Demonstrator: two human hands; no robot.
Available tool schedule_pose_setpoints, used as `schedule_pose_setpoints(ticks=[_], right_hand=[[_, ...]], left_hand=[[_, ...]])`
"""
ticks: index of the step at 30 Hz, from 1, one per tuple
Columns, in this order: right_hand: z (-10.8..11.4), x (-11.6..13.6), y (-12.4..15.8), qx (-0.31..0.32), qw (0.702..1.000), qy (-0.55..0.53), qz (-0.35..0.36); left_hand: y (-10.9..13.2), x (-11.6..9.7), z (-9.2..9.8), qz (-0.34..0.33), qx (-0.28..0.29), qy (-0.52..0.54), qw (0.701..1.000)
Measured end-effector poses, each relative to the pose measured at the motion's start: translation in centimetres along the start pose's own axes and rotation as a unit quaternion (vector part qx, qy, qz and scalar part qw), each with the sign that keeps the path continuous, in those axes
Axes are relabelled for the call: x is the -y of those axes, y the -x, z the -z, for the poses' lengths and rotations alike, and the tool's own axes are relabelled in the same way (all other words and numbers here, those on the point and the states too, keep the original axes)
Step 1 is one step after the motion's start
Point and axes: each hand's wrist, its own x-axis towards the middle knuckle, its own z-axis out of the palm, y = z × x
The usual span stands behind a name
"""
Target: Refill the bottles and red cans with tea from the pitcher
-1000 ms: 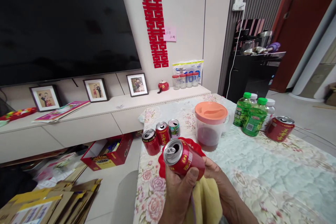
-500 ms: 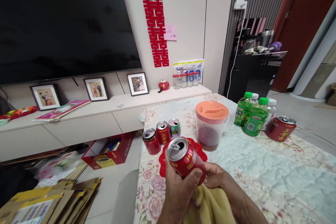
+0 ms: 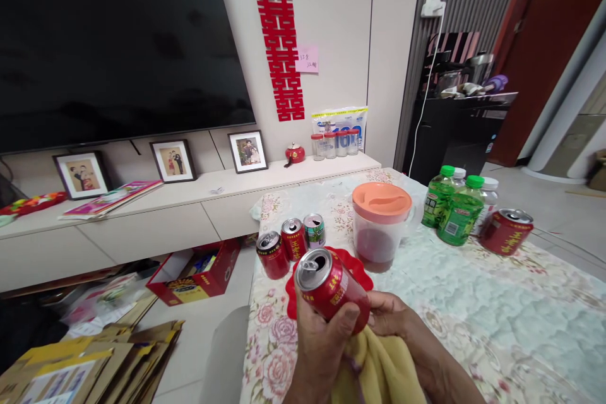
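A red can (image 3: pixel 334 287) with an opened top is tilted in my left hand (image 3: pixel 319 344), whose fingers and thumb wrap round it. My right hand (image 3: pixel 395 322) is at the can's lower end, closed on a yellow cloth (image 3: pixel 381 366) that hangs below the can. Behind the can lies a red scalloped plate (image 3: pixel 360 268), partly hidden by it. Two red cans (image 3: pixel 273 255) and a green-and-pink can (image 3: pixel 314 231) stand to the left of the plate. A clear pitcher (image 3: pixel 377 240) with an orange lid holds dark liquid behind the plate.
Green-capped bottles (image 3: pixel 460 211), white-capped bottles and another red can (image 3: pixel 506 231) stand at the right on the floral tablecloth (image 3: pixel 530 309). Behind is a low cabinet (image 3: pixel 208 192) with framed photos and jars. A red box (image 3: pixel 194 274) and flattened cardboard (image 3: pixel 104 360) are on the floor at left.
The held can has shifted slightly left and tilts a little more. Both hands keep their holds.
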Motion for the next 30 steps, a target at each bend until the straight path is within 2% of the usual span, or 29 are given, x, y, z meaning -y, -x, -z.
schedule_pose_setpoints(ticks=[5, 10, 14, 18, 21, 23, 25, 27, 30], right_hand=[[0.2, 1.9, 1.1, -0.001, 0.995, 0.093, -0.022], [0.2, 4.1, 2.3, -0.075, 0.976, 0.205, 0.025], [-0.7, 4.8, 3.0, -0.127, 0.953, 0.262, 0.086], [-1.6, 4.3, 2.9, -0.187, 0.892, 0.376, 0.167], [-2.1, 3.8, 3.1, -0.219, 0.855, 0.400, 0.248], [-2.6, 3.6, 3.5, -0.236, 0.804, 0.431, 0.336], [-3.1, 3.5, 3.9, -0.232, 0.739, 0.477, 0.416], [-3.6, 3.4, 4.1, -0.211, 0.686, 0.527, 0.454], [-3.9, 3.0, 3.6, -0.191, 0.649, 0.577, 0.457]], left_hand=[[-0.3, 0.8, 0.1, 0.014, -0.001, -0.012, 1.000], [-0.2, 1.5, 0.1, 0.025, -0.018, -0.026, 0.999], [0.4, 1.4, 0.0, 0.051, 0.018, -0.044, 0.998], [1.7, 0.9, -0.6, 0.095, 0.007, -0.103, 0.990], [2.1, 0.9, -1.0, 0.085, 0.000, -0.104, 0.991], [2.1, 1.0, -1.1, 0.076, 0.032, -0.082, 0.993], [1.8, 1.1, -1.2, 0.085, 0.085, -0.037, 0.992], [1.6, 1.0, -1.2, 0.101, 0.128, 0.017, 0.986], [1.5, 0.8, -1.1, 0.109, 0.124, 0.058, 0.985]])
